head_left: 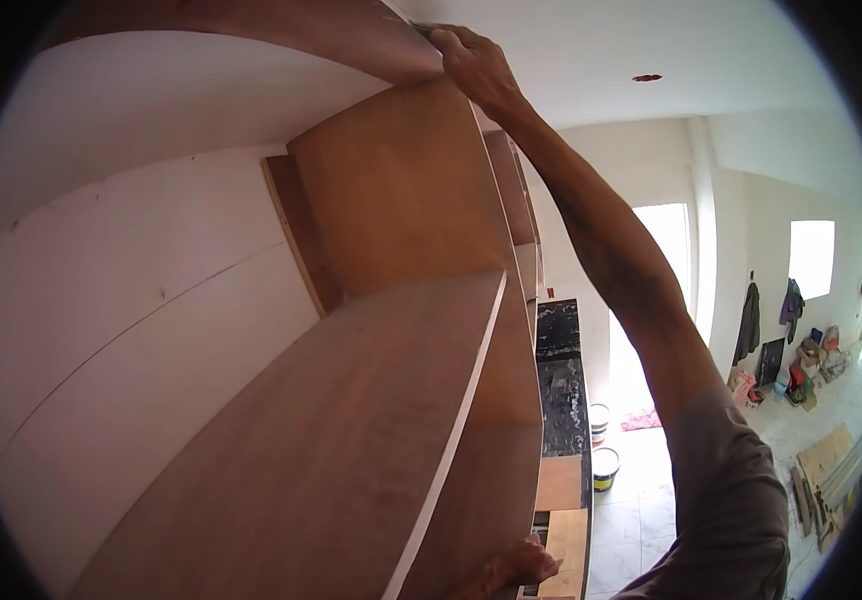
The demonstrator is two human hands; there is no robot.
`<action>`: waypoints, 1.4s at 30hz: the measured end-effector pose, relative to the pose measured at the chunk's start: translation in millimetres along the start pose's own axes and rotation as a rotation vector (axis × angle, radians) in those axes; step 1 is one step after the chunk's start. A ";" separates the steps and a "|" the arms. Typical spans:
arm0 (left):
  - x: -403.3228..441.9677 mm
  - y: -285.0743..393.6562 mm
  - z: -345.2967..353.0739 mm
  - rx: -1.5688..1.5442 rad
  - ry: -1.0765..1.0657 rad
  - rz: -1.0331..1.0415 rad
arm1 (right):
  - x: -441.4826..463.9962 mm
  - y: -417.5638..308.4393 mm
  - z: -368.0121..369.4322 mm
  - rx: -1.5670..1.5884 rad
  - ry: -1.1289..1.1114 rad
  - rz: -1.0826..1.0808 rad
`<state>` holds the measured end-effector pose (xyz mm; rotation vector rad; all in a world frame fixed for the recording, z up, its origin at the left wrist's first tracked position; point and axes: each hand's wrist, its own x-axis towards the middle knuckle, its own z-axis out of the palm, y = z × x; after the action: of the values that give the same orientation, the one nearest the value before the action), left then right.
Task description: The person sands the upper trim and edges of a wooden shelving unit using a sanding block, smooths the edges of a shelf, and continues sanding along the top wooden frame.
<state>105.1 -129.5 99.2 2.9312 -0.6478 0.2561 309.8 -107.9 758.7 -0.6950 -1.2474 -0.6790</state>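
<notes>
My right hand (473,65) is raised to the top front corner of a wooden cabinet. Its fingers are closed around a thin, dark, flat piece (421,27), which lies against the edge of the reddish top board (281,25); most of it is hidden in the grip. Low in the view, my left hand (529,560) is curled closed beside the front edge of the cabinet's lower part. What it holds, if anything, is hidden. Between the hands runs a brown shelf board (301,430) with a pale front edge, meeting an upright side panel (401,190).
Below the cabinet runs a black-topped counter (563,400) with light wooden boards (566,540) on it. Buckets (605,468) stand on the tiled floor. Jackets (748,325) hang on the far wall. Planks (826,475) and bags lie at right. A ceiling hole (647,78) shows overhead.
</notes>
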 end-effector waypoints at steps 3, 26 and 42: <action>0.1 4.5 -2.1 -0.048 0.005 -0.062 | -7.2 8.7 -4.8 -0.029 0.022 0.002; 2.1 6.7 -9.5 -0.109 0.066 -0.066 | 6.7 4.0 2.9 -0.068 -0.036 -0.038; 3.3 11.0 -17.7 -0.130 0.051 -0.098 | 10.2 6.8 7.5 -0.050 -0.032 -0.179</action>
<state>100.9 -137.8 118.1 2.8118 -0.4930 0.2673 312.5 -98.6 769.3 -0.6418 -1.3368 -0.8514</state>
